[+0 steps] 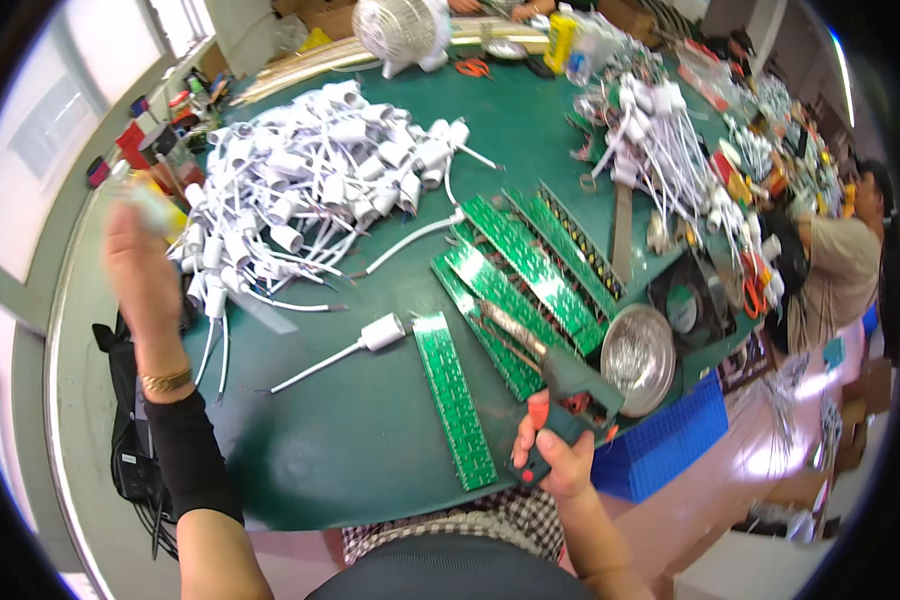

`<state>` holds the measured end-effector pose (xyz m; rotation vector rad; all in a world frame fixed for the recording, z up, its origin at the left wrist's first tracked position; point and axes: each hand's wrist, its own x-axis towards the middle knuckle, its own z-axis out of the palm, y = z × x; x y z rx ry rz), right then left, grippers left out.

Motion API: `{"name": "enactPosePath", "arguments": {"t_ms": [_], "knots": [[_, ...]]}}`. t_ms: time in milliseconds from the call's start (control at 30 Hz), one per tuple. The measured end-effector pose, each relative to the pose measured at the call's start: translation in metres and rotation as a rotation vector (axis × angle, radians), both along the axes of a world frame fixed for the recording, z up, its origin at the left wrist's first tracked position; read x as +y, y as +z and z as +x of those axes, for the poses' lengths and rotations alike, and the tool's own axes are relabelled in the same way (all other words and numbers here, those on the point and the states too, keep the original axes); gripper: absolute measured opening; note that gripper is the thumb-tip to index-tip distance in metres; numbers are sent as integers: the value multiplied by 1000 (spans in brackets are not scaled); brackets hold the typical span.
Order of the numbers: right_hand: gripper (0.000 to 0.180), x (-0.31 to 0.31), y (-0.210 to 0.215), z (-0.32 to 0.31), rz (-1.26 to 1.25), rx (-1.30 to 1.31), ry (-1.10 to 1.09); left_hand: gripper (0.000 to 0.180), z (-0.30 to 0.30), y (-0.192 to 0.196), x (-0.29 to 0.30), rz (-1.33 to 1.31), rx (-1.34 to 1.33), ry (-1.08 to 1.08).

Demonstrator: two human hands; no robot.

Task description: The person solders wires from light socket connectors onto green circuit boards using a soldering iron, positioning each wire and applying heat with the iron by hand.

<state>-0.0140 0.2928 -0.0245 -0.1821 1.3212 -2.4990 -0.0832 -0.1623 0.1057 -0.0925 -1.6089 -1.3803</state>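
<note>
My right hand [560,458] is wrapped round the grip of a dark green soldering gun [568,385] at the front right of the table; the gun's nose points up and left over several green circuit boards [535,268]. Just left of this hand, a single long circuit board [455,400] lies flat. Beside its upper end rests a white cylindrical connector [382,331] with a stripped-end cable. My left hand [145,270] is raised at the table's left edge, smeared by motion. A blurred whitish patch shows at its fingertips, and I cannot make out whether it is held.
A big heap of white cabled connectors [310,165] covers the back left. Right of the boards stand a round metal dish [638,360] and a dark fan-like part [685,300]. A second white cable bundle [650,130], a white fan [402,35] and a blue bin [660,440] surround the area. A person [838,250] sits at right.
</note>
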Motion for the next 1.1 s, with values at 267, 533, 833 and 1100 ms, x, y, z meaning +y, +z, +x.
{"name": "enactPosePath", "arguments": {"t_ms": [267, 533, 833, 1100], "knots": [[44, 0, 1, -4, -78, -6, -53, 36, 28, 15, 79, 195, -462, -645], [51, -5, 4, -1, 64, 1, -65, 23, 20, -87, 162, -727, -474, -505], [54, -3, 4, -2, 50, -18, -50, 29, 6, -110, 163, -999, -256, -320], [55, -3, 6, -3, 64, -23, -44, 28, 2, -115, 165, -932, -262, -201]]}}
